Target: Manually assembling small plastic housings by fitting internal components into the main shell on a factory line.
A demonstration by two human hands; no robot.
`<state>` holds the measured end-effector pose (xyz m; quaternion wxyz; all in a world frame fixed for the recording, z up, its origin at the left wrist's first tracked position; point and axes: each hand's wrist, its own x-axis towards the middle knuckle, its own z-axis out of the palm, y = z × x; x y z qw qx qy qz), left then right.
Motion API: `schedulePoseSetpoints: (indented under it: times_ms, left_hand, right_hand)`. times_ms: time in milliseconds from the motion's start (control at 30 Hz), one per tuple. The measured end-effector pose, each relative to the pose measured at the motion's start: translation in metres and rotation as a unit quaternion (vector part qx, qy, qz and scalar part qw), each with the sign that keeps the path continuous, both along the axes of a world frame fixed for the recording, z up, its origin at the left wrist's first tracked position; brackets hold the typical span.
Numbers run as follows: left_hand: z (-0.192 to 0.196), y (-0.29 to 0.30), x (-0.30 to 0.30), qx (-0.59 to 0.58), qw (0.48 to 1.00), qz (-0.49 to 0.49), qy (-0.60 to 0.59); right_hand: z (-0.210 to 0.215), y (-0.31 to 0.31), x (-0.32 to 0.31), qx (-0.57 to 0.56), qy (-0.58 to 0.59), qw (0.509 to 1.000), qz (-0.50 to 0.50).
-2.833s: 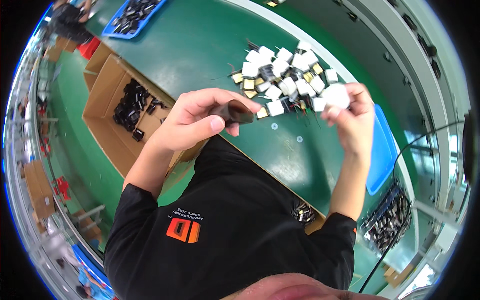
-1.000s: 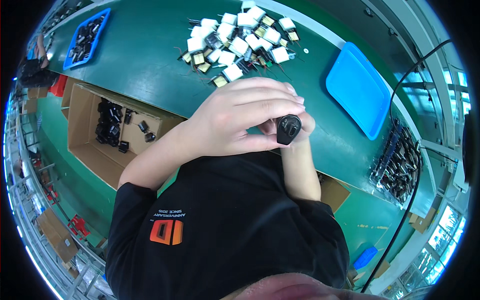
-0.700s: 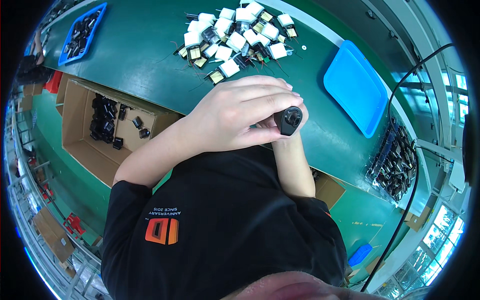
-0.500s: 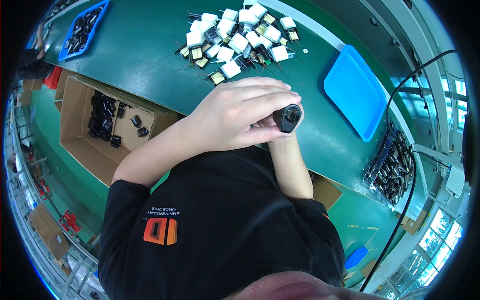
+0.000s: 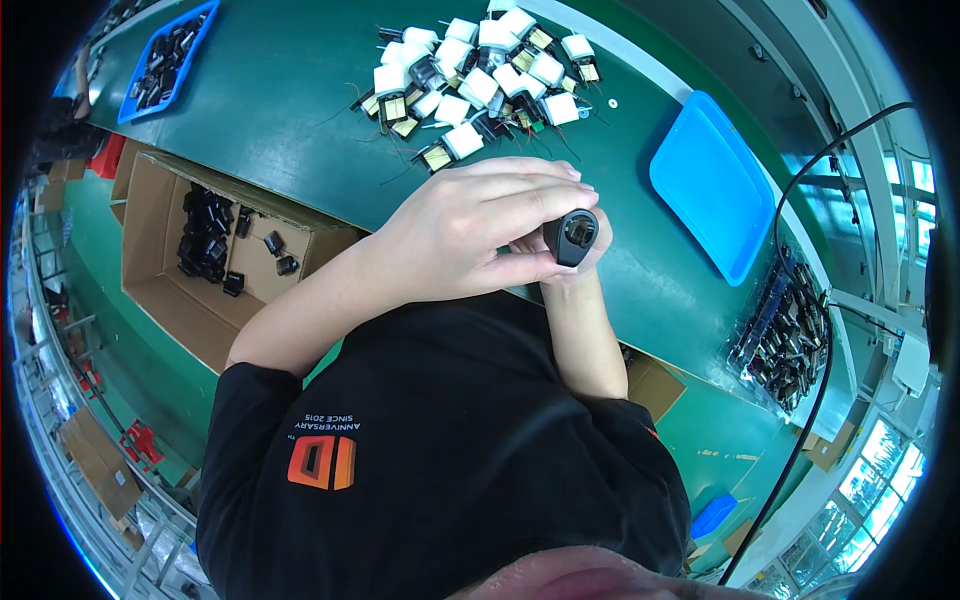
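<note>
Your left hand [image 5: 470,235] lies across the front of your chest, fingers curled over the top of a small black cylindrical plastic part [image 5: 572,236], thumb under it. The part sits at the fingertips, above the near edge of the green work table [image 5: 290,110]. Its open round end faces up toward the camera, and its long axis runs roughly along the line of your left fingers, pointing right.

Your right hand [image 5: 560,265] is mostly hidden behind the left hand and the part. Only a few fingertips show around the black body from below, so both hands are closed on it, the right from the underside.

The left hand covers more of the part; the right is the nearer one to its open end.

Further off on the table: a heap of white-wrapped small transformer coils with wire leads [image 5: 480,65], and a flat blue plastic tray [image 5: 712,185] to the right. An open brown cardboard box holding black parts [image 5: 200,250] sits below the table's left side.
</note>
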<state>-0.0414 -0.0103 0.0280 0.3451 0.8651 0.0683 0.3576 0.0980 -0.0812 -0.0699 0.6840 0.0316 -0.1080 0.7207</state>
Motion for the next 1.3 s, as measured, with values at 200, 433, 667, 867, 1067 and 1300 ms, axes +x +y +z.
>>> schedulePoseSetpoints:
  times_ms: [200,433,667,867,1067,1300]
  left_hand:
    - [-0.002,0.003,0.000,-0.012,1.000,-0.009,0.002]
    - [-0.008,0.000,0.003,-0.009,1.000,-0.013,-0.006]
    - [-0.011,-0.002,0.006,0.022,0.999,0.022,-0.012]
    - [-0.015,0.001,0.008,0.039,0.998,0.032,-0.029]
    - [-0.014,-0.001,0.005,0.013,1.000,0.021,-0.013]
    - [-0.020,0.000,0.004,0.012,1.000,0.023,-0.012]
  right_hand:
    - [0.018,-0.001,0.000,-0.017,-0.017,0.999,-0.026]
    - [0.014,-0.002,-0.002,-0.037,-0.012,0.998,-0.040]
    - [0.005,0.000,0.000,-0.033,0.001,0.999,-0.015]
    - [0.006,0.001,-0.002,-0.040,0.023,0.999,-0.020]
    - [0.010,-0.003,-0.002,0.003,-0.010,1.000,-0.025]
    - [-0.002,-0.005,-0.005,-0.084,-0.034,0.995,-0.044]
